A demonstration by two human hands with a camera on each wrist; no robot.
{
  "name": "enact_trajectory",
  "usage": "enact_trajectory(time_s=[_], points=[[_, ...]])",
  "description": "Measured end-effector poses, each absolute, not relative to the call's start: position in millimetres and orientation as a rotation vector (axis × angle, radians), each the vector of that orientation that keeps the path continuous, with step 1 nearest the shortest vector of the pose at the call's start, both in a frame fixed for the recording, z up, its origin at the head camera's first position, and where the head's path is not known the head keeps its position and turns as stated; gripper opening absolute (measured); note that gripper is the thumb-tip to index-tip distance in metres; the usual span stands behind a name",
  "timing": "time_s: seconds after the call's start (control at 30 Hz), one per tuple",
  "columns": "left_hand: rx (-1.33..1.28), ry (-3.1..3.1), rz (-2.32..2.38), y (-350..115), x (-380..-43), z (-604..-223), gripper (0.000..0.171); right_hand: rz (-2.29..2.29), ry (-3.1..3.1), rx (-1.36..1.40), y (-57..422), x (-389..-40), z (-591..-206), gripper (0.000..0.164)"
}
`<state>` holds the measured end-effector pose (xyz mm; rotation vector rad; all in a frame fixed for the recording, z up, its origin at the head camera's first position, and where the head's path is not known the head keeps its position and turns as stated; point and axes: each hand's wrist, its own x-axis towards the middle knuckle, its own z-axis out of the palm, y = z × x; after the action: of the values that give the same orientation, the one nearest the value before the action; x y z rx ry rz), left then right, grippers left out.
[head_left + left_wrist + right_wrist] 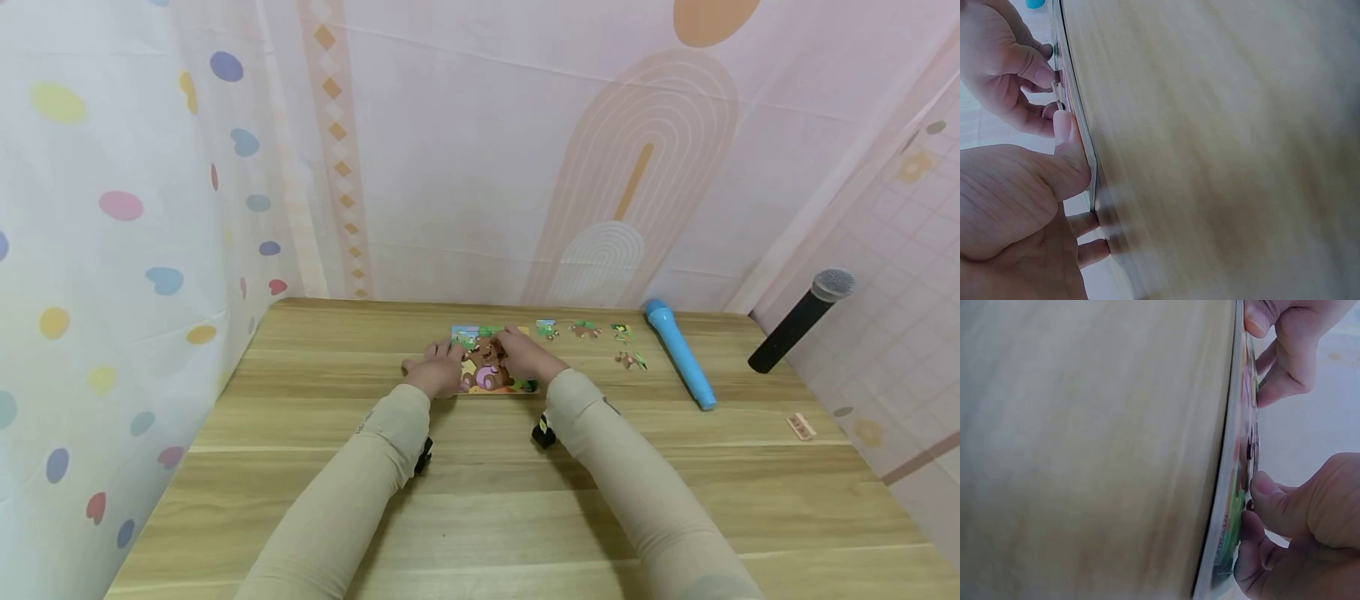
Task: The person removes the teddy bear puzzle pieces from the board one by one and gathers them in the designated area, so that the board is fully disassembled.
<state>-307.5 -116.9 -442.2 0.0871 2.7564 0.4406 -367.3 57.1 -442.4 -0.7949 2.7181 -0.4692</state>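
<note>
A flat jigsaw puzzle board [487, 379] with a brown bear picture lies towards the back of the wooden table. My left hand [437, 371] rests at its left side, thumb [1064, 134] along the near edge and fingers spread over the board and the table. On the board's right part, my right hand [527, 358] pinches a small puzzle piece [1249, 504] between thumb and fingers, close over the picture. The fingers hide most of that piece in the head view. Both hands also show in each wrist view, low over the board's edge.
Several loose puzzle pieces [587, 330] lie right of the board. Farther right are a blue microphone [681, 354] and a black microphone [795, 329] with a silver head. A small pinkish piece [801, 427] lies near the right edge. Patterned curtains [450, 167] stand behind the table [480, 517].
</note>
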Motion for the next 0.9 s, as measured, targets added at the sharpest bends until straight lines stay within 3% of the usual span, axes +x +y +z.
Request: enact_trajectory(time_s=[0.57, 0.9], points=[[0.109, 2.767, 0.444, -117, -308, -444, 0.066, -0.623, 2.719, -0.765, 66, -366, -443, 0.046], [0.083, 2.757, 0.456, -117, -306, -441, 0.051, -0.739, 2.688, -0.746, 87, -368, -438, 0.054]])
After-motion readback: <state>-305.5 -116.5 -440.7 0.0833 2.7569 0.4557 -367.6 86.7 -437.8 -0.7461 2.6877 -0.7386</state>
